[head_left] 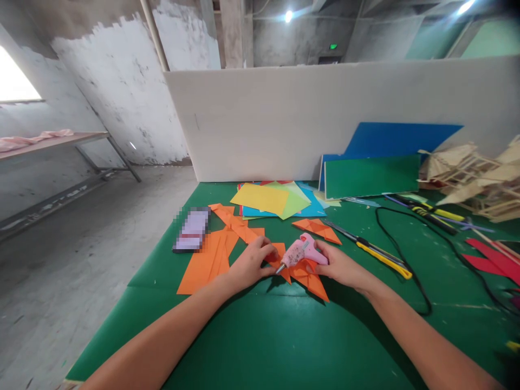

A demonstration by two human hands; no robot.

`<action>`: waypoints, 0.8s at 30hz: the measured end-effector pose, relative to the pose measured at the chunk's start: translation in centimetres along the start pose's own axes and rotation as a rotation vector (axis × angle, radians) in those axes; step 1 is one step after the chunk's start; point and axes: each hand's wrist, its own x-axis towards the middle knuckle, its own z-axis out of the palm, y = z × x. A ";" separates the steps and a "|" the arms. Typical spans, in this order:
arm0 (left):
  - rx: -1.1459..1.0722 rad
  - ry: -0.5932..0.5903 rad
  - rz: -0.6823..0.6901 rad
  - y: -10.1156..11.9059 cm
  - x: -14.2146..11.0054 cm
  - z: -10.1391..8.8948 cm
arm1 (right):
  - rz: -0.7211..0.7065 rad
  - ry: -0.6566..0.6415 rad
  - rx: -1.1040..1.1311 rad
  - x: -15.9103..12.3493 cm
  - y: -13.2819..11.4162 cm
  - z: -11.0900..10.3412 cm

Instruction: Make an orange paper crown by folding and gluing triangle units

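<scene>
Near the desk's left edge, a phone is laid beside orange sheets. Farther right, the left hand is curled at folded paper; whether it is pinched cannot be told. Above the folds, the glue gun is gripped by the right hand, nozzle angled leftward.

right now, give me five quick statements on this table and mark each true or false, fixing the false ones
1. The right hand holds a pink glue gun. True.
2. The phone lies right of the glue gun. False: it lies to the left.
3. The left hand holds the yellow cutter. False: it is at the folded orange strip; the cutter lies on the table.
4. The glue gun's nozzle points toward the left hand. True.
5. The table is red. False: it is green.
</scene>
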 end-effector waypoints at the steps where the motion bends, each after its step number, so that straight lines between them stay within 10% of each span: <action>1: -0.005 -0.002 -0.001 0.0 0.0 0.0 | 0.003 0.004 -0.011 0.0 -0.1 0.0; 14: -0.094 -0.019 -0.027 -0.3 0.1 0.0 | 0.120 0.297 0.124 0.4 0.7 -1.2; 24: -0.124 -0.011 -0.022 -0.6 0.1 0.2 | 0.088 0.593 -0.394 1.1 3.1 -2.0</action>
